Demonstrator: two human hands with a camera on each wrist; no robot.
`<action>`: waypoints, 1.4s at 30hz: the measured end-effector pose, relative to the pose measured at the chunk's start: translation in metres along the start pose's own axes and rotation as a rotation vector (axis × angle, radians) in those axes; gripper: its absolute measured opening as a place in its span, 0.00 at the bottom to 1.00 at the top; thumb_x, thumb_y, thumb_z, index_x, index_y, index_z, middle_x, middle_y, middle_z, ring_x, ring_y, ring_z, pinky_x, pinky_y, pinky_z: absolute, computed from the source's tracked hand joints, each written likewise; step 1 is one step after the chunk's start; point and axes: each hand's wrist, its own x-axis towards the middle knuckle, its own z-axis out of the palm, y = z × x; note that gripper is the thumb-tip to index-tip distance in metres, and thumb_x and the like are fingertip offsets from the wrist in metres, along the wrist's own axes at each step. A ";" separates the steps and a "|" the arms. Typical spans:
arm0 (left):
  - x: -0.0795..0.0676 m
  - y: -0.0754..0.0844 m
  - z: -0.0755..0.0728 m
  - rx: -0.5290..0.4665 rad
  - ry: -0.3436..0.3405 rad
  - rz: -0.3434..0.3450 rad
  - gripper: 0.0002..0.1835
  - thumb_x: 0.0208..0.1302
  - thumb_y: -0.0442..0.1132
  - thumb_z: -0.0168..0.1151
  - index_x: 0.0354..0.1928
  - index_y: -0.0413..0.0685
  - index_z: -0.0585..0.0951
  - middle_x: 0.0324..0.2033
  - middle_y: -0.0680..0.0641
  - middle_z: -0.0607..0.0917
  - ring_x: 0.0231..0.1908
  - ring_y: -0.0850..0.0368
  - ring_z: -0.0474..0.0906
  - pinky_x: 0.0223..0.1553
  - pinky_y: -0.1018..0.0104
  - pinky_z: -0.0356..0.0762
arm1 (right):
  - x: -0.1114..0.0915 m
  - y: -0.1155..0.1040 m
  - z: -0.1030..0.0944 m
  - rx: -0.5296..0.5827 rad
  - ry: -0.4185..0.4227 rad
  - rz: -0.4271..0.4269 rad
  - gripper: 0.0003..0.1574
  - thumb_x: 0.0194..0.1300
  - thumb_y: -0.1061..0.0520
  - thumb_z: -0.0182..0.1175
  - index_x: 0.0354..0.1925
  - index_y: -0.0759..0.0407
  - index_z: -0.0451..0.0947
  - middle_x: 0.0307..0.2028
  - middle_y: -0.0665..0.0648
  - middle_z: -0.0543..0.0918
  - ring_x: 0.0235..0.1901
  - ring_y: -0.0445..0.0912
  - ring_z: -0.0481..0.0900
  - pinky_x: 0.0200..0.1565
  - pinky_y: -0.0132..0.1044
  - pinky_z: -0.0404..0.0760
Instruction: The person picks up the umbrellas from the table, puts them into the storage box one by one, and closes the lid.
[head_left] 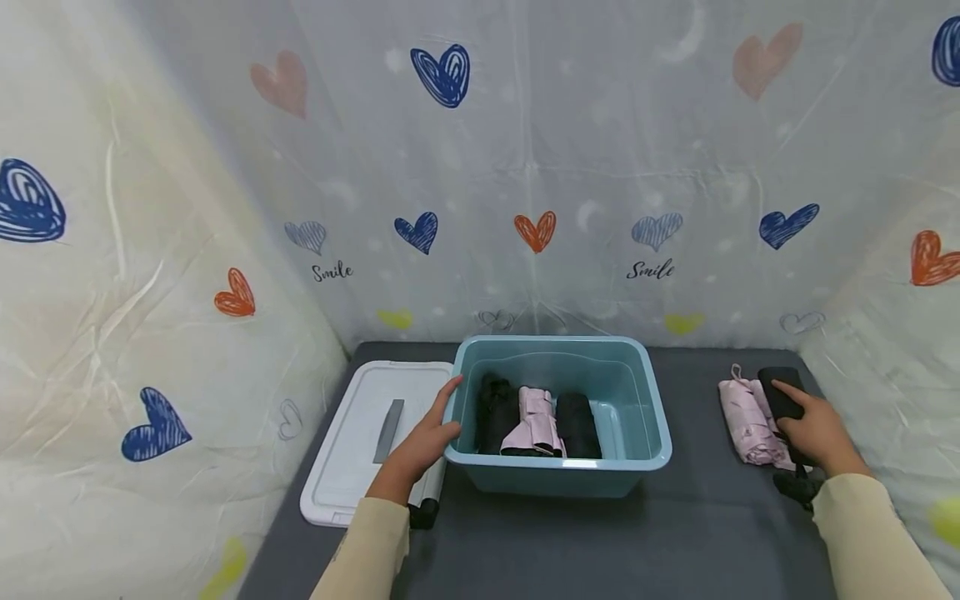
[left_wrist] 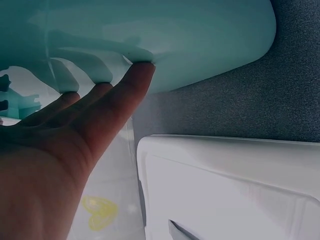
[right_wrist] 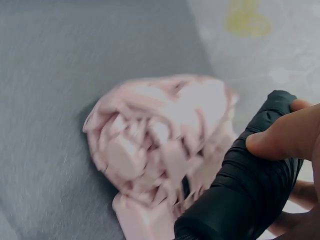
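My right hand (head_left: 816,433) grips a black folded umbrella (head_left: 780,390) at the right of the table, thumb on one side and fingers round the other in the right wrist view. Beside it lies a pink folded umbrella (right_wrist: 160,135) with crumpled folds. My left hand (head_left: 422,442) touches the left side of a teal bin (head_left: 558,482); in the left wrist view its fingers (left_wrist: 122,102) lie fairly straight against the outer wall. Inside the bin a pink folded umbrella (head_left: 535,421) lies between two black rolled bundles, one on its left (head_left: 497,417) and one on its right (head_left: 577,425).
A white lid (head_left: 352,442) with a grey handle (head_left: 388,431) lies flat left of the bin. Dark grey cloth (head_left: 570,550) covers the table. Heart-printed sheeting (head_left: 480,167) encloses the back and sides.
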 end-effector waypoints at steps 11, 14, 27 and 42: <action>0.005 -0.005 0.001 0.012 -0.003 0.017 0.43 0.61 0.34 0.44 0.74 0.78 0.45 0.75 0.46 0.46 0.65 0.39 0.56 0.53 0.44 0.66 | -0.016 -0.030 -0.014 0.260 -0.066 0.072 0.45 0.70 0.55 0.50 0.77 0.49 0.41 0.65 0.87 0.50 0.35 0.59 0.79 0.28 0.45 0.79; 0.004 -0.006 0.001 0.009 -0.006 0.019 0.43 0.61 0.34 0.44 0.74 0.79 0.44 0.75 0.46 0.46 0.65 0.38 0.56 0.53 0.44 0.66 | -0.018 -0.038 -0.016 0.325 -0.077 0.059 0.44 0.71 0.55 0.50 0.77 0.47 0.41 0.66 0.86 0.48 0.38 0.61 0.79 0.30 0.47 0.80; -0.004 0.014 -0.002 0.000 -0.049 -0.016 0.43 0.63 0.32 0.44 0.77 0.67 0.42 0.76 0.43 0.43 0.67 0.38 0.53 0.55 0.41 0.64 | -0.027 -0.074 -0.021 0.485 -0.103 -0.030 0.45 0.71 0.54 0.53 0.77 0.40 0.43 0.72 0.78 0.42 0.58 0.74 0.67 0.37 0.49 0.82; -0.009 0.022 -0.003 -0.011 -0.066 -0.008 0.43 0.63 0.32 0.44 0.77 0.67 0.42 0.76 0.43 0.42 0.68 0.39 0.52 0.57 0.42 0.63 | -0.033 -0.123 -0.026 0.480 -0.146 -0.199 0.44 0.70 0.56 0.56 0.76 0.43 0.49 0.73 0.72 0.50 0.46 0.41 0.81 0.40 0.39 0.82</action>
